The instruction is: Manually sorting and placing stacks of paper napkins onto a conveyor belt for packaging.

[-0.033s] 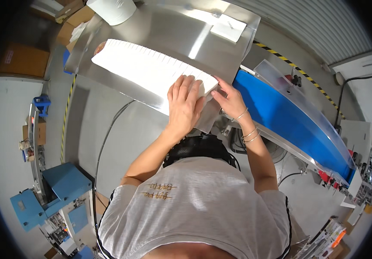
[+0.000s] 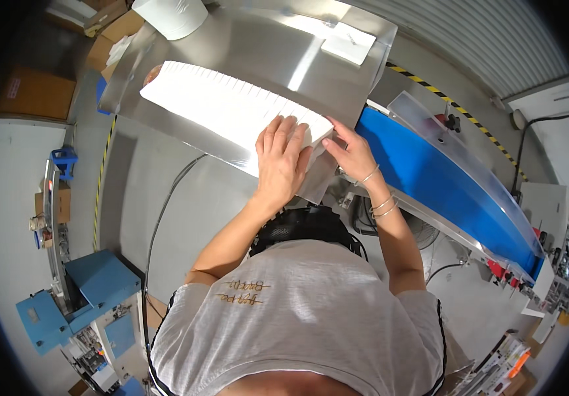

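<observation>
A long row of thin white packs or cards [image 2: 208, 99], standing pressed side by side, lies across the steel table [image 2: 258, 53]. Glare hides most of its surface detail. My left hand [image 2: 279, 155] rests on the right part of the row, its fingers stretched over the top and its thumb down by the end. At the right end, my right hand [image 2: 357, 155] touches the last pack, index finger at the far corner and thumb apart from it on the near side. A round brownish object [image 2: 153, 74] shows at the row's left end.
A blue conveyor belt [image 2: 429, 171] with a clear guard runs away to the right. On the table stand a white bucket [image 2: 173, 16] and a small white stack [image 2: 349, 43]. Cardboard boxes [image 2: 33, 92] and blue machinery [image 2: 99, 280] are at the left.
</observation>
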Demonstrator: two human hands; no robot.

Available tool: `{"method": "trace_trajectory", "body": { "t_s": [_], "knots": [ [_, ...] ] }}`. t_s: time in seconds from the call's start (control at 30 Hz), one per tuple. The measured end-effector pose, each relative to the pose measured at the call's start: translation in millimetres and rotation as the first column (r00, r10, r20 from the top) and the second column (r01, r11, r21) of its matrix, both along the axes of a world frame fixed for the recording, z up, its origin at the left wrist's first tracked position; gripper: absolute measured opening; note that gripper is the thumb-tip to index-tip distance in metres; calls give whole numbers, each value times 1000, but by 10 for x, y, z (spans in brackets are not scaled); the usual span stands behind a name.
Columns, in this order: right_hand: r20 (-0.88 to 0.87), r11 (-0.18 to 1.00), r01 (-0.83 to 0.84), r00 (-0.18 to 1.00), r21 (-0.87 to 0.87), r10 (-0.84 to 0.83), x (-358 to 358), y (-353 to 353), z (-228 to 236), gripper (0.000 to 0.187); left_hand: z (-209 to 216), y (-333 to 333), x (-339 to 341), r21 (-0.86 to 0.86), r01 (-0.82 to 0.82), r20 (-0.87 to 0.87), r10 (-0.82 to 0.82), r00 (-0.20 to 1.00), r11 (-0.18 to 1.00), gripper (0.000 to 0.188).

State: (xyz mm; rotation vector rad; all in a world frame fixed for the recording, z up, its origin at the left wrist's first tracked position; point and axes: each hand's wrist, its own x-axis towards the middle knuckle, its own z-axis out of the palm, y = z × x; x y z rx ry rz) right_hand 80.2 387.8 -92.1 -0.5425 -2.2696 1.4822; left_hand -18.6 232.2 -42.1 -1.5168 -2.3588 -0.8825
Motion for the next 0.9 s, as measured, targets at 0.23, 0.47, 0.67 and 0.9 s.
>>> {"method": "trace_trajectory", "body": {
  "t_s": [0.23,0.47,0.67,0.9],
  "knots": [
    [-47,999,-16,999,-40,14,-20,41,9,52,-82,24,-27,82,0,-34,3,999,997,36],
    [-19,1000,-14,1000,-17,14,20,150,169,49,-97,19,-72,86,28,-74,-21,997,996,32],
    [-21,987,-142,990,-72,141,36,244,161,42,-156,-12,-94,94,82,-95,-73,993,992,37],
    [-14,983,-182,983,-35,181,178,292,114,30,18,5,-58,57,0,28,-2,1000,998,42]
  ]
}}
